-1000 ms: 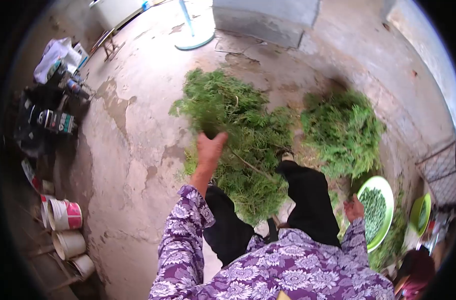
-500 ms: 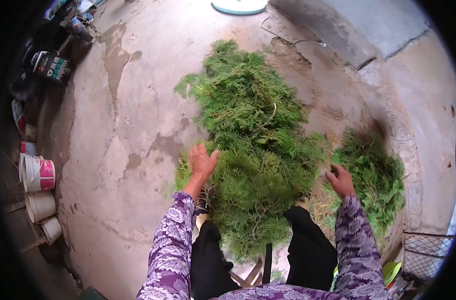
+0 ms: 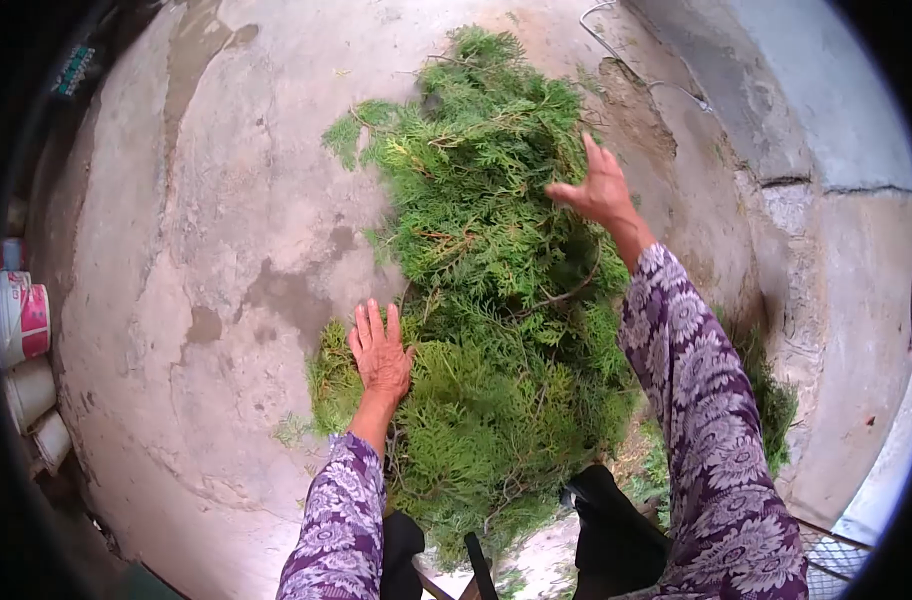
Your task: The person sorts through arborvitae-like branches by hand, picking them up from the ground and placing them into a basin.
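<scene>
A large heap of green, feathery conifer branches [image 3: 486, 220] lies on the concrete floor in front of me and reaches back between my legs. My left hand [image 3: 382, 358] rests palm down, fingers spread, at the heap's left edge. At the upper right side of the heap is my right hand [image 3: 598, 187], its fingers apart and nothing held; whether it touches the foliage I cannot tell. A bare curved twig [image 3: 573, 288] shows among the greens below my right hand. Part of a smaller green pile [image 3: 771, 400] is visible beyond my right sleeve.
White buckets [image 3: 26, 320] stand along the far left edge. A cable with a plug [image 3: 698, 101] lies on the floor [image 3: 226, 200] at the upper right. A wire mesh [image 3: 831, 560] shows at the lower right, and a raised concrete edge [image 3: 856, 260] runs along the right.
My right hand has moved from beside the smaller pile up and forward to the heap's upper right. My left hand stays at the left edge, now flatter. The view has shifted.
</scene>
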{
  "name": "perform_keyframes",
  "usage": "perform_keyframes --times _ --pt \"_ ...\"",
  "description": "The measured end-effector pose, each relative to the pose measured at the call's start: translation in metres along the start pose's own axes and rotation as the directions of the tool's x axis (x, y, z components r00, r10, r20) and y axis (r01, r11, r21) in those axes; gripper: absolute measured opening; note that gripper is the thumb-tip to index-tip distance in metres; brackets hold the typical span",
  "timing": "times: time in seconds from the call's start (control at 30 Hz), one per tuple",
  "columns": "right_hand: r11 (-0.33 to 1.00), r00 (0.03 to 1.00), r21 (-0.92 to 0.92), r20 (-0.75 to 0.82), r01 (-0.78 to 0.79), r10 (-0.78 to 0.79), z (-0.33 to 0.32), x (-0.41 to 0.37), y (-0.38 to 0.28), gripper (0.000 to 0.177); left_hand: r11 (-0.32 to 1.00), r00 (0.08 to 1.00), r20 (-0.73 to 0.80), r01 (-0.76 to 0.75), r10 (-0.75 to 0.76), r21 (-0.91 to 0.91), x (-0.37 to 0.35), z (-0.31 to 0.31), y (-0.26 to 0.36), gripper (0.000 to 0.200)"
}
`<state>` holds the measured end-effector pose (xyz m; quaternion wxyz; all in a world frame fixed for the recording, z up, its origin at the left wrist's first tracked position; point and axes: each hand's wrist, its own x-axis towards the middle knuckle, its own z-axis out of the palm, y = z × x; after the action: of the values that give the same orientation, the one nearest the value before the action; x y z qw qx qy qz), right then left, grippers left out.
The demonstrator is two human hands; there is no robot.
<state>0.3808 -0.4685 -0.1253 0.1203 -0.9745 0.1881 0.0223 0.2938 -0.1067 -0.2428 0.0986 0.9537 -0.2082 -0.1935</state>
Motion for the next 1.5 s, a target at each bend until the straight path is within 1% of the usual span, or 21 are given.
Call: perform_keyframes --times 0.2,0.27,0.3,0.4,0.43,0.5,0.7,0.8,0.87,0.9,0.93,0.97,1.03,1.1,1.13,1.17,1.2,1.23,1.3,1.4,1.5 --pt "0.957 0.951 -0.037 0.112 -0.287 0.289 0.059 0.076 0.007 0.115 0.997 0.999 0.05 -0.02 0.017 0.073 0.005 0.009 -0.007 0.082" --pt "0.929 0.895 0.09 0.315 -0.359 0.315 0.09 0.081 0.025 0.114 0.994 0.999 0.024 -0.045 0.043 0.096 0.006 0.015 -0.011 0.084" --pt "0.902 0.85 -0.138 0.301 -0.41 0.432 0.062 0.063 -0.017 0.11 0.995 0.999 0.0 -0.046 0.046 0.093 0.007 0.017 -0.011 0.084" --pt "0.923 0.922 -0.243 0.178 -0.298 0.344 0.073 0.054 -0.028 0.068 0.993 0.996 -0.058 -0.056 0.062 0.107 0.006 0.022 -0.012 0.081" --pt "0.922 0.922 -0.247 0.177 -0.298 0.345 0.077 0.051 -0.026 0.068 0.99 0.993 -0.091 -0.063 0.074 0.123 0.006 0.023 -0.012 0.08" --pt "0.966 0.982 -0.237 0.13 -0.101 0.135 0.092 0.041 -0.016 0.037 0.994 0.994 -0.083 -0.067 0.074 0.082 0.006 0.02 -0.012 0.078" --pt "0.975 0.943 0.014 0.253 0.22 -0.216 0.091 -0.048 -0.013 0.021 0.991 0.994 -0.089 -0.058 0.069 0.119 0.006 0.033 -0.016 0.069" --pt "0.956 0.836 0.235 0.478 0.175 -0.27 0.094 -0.105 -0.007 0.02 0.992 0.999 -0.003 -0.036 0.037 0.121 0.006 0.033 -0.017 0.059" --pt "0.678 0.716 0.722 0.4 0.139 -0.573 0.131 -0.147 0.045 0.031 0.997 0.996 0.091 -0.011 0.004 0.077 0.006 0.033 -0.018 0.054" --pt "0.864 0.595 0.467 0.646 0.188 -0.478 0.103 -0.142 0.016 0.038 0.997 0.998 0.049 -0.03 0.027 0.067 0.004 0.039 -0.019 0.05" --pt "0.946 0.476 0.172 0.83 0.276 -0.29 0.063 -0.135 -0.024 0.046 0.997 0.999 0.008 -0.051 0.05 0.061 0.005 0.042 -0.021 0.046" --pt "0.953 0.331 0.089 0.925 0.289 -0.187 0.045 -0.116 -0.039 0.058 0.994 0.992 0.127 -0.03 0.016 0.106 0.006 0.02 -0.014 0.043" --pt "0.957 0.312 -0.035 0.948 0.287 -0.059 0.007 -0.067 -0.059 0.067 1.0 0.99 0.139 0.003 -0.002 -0.009 0.008 0.016 -0.013 0.043" --pt "0.895 0.492 -0.066 0.852 0.441 -0.179 0.01 -0.007 -0.039 0.054 0.998 0.992 0.124 0.011 -0.004 -0.06 0.007 0.022 -0.014 0.043" --pt "0.882 0.573 -0.209 0.816 0.423 -0.081 0.014 0.027 -0.043 0.047 0.999 0.992 0.125 0.017 -0.01 -0.051 0.007 0.023 -0.013 0.043" --pt "0.951 0.754 -0.19 0.654 0.244 -0.063 0.014 0.058 -0.047 0.064 1.0 0.992 0.13 -0.005 0.007 -0.014 0.008 0.023 -0.013 0.044" --pt "0.971 0.893 -0.047 0.405 0.233 -0.195 0.015 0.082 -0.056 0.066 0.999 0.99 0.137 -0.025 0.022 0.024 0.007 0.023 -0.014 0.046" --pt "0.951 0.934 0.072 0.18 0.3 -0.309 0.042 0.114 -0.043 0.073 0.997 0.994 0.103 -0.042 0.036 0.058 0.005 0.031 -0.017 0.049" --pt "0.994 0.982 0.061 0.163 0.09 -0.099 0.059 0.148 -0.079 0.095 0.994 0.997 0.031 -0.07 0.068 0.081 0.004 0.037 -0.02 0.049" --pt "0.993 0.992 0.072 0.092 -0.092 0.085 0.087 0.174 -0.112 0.098 0.996 0.997 0.023 -0.081 0.08 0.032 0.003 0.038 -0.02 0.048" --pt "0.998 0.998 0.003 -0.003 -0.068 0.068 0.133 0.197 -0.098 0.086 0.994 0.993 -0.055 -0.104 0.103 -0.028 0.003 0.036 -0.02 0.046"
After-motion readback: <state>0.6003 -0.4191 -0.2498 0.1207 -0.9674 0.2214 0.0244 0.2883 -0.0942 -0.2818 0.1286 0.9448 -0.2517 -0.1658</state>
